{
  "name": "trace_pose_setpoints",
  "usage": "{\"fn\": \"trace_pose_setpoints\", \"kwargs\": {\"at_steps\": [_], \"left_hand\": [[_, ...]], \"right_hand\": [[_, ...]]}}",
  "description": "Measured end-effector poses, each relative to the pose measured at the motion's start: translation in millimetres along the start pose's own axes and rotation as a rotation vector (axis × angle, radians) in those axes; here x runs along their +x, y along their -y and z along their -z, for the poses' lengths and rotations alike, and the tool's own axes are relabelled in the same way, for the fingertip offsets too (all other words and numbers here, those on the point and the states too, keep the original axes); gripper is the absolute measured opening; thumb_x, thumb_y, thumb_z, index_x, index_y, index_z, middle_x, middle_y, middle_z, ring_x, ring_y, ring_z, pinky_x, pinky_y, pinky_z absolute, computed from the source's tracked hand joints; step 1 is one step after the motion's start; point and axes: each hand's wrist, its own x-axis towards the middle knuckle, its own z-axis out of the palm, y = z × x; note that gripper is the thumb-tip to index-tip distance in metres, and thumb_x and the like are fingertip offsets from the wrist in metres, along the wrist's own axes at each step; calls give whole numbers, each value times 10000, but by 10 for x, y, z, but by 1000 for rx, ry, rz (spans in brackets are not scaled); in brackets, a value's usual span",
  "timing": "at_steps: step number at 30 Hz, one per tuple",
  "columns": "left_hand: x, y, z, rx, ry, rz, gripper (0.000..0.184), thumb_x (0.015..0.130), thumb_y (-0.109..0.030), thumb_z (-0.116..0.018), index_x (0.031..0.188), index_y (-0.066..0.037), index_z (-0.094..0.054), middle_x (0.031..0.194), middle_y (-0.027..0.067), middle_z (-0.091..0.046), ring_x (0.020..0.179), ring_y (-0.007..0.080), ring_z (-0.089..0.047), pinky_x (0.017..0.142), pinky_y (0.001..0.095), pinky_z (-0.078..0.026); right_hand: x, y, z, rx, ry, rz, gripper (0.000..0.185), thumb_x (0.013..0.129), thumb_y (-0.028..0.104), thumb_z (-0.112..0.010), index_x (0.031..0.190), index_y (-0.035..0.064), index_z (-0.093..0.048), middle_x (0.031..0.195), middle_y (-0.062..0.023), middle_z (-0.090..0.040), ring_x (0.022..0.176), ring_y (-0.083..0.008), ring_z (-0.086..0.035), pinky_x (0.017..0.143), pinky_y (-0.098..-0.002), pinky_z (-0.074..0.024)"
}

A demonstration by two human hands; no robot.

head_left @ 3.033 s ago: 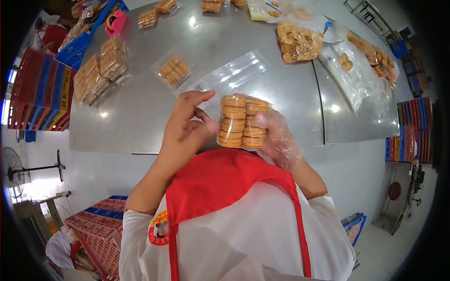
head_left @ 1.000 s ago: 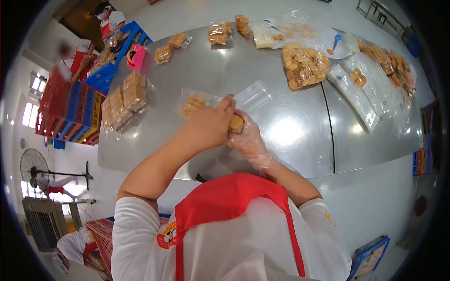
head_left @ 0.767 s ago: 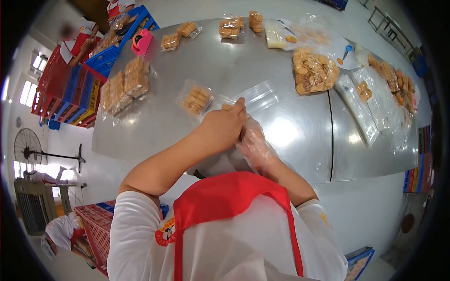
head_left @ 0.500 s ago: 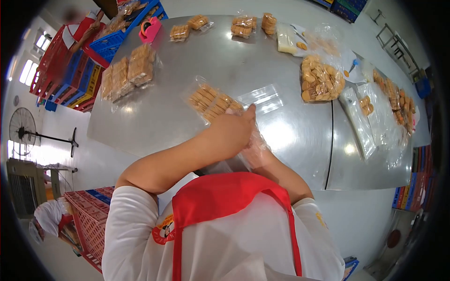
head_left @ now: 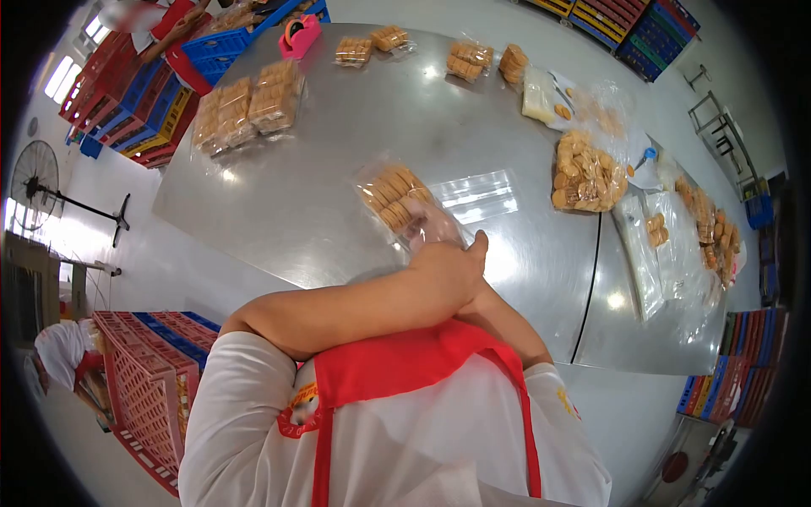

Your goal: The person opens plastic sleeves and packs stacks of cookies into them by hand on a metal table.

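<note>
A clear plastic pack of round golden biscuits [head_left: 393,193] lies tilted on the steel table before me. My right hand [head_left: 432,225], with clear plastic over it, has its fingers closed at the pack's near end. My left hand [head_left: 452,269] crosses over the right wrist, fingers curled out of sight and thumb raised. What it grips is hidden. Just beyond the hands, some flat clear plastic bags [head_left: 477,196] lie on the tabletop.
Several packed biscuit bags [head_left: 274,97] sit at the table's left, near a pink tape dispenser [head_left: 300,35]. A big bag of loose biscuits [head_left: 587,173] and plastic sleeves [head_left: 638,258] lie at right. Stacked crates [head_left: 139,384] and a co-worker [head_left: 72,359] are at lower left.
My left hand has drawn back from beside the pack to over my right wrist. My plastic-covered right hand has moved forward onto the biscuits. The view has shifted somewhat.
</note>
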Motion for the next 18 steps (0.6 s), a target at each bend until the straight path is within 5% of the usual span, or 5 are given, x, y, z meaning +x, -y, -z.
{"fn": "trace_pose_setpoints", "kwargs": {"at_steps": [7,9,11,13,18], "left_hand": [[-125,-23,-76,-143,-74,-24,715,753,-87,-661,1366,169,-397,1012,233,-682,725,306,-694,613,384,-548],[-109,-82,-124,-98,-30,-108,715,763,-94,-650,1369,180,-385,937,224,-687,714,306,-694,600,385,-544],[-160,-129,-134,-74,-28,-154,717,772,-99,-640,1371,190,-373,870,214,-689,710,305,-694,590,387,-540],[-261,-157,-86,-70,-68,-164,719,779,-101,-632,1374,198,-360,810,203,-686,713,305,-694,583,390,-536],[-392,4,-46,62,-75,-87,720,766,-91,-649,1367,193,-373,823,199,-689,721,304,-696,599,392,-537]], "right_hand": [[-234,346,-124,613,-110,-357,241,958,215,-620,1092,15,-616,985,-77,-590,861,-178,-602,781,-301,-517],[-131,288,-214,16,-104,-94,219,1003,158,-517,1150,-5,-522,958,-104,-534,866,-203,-583,840,-346,-558],[8,322,-334,110,-159,-91,192,1026,141,-476,1146,-10,-479,944,-112,-513,853,-213,-565,846,-372,-568],[101,612,-528,894,-264,-356,171,1026,163,-496,1079,1,-485,941,-100,-527,822,-209,-546,800,-380,-547],[257,723,-855,892,-226,-303,156,1029,118,-463,1088,-26,-466,907,-111,-519,824,-222,-561,802,-405,-558]]}}
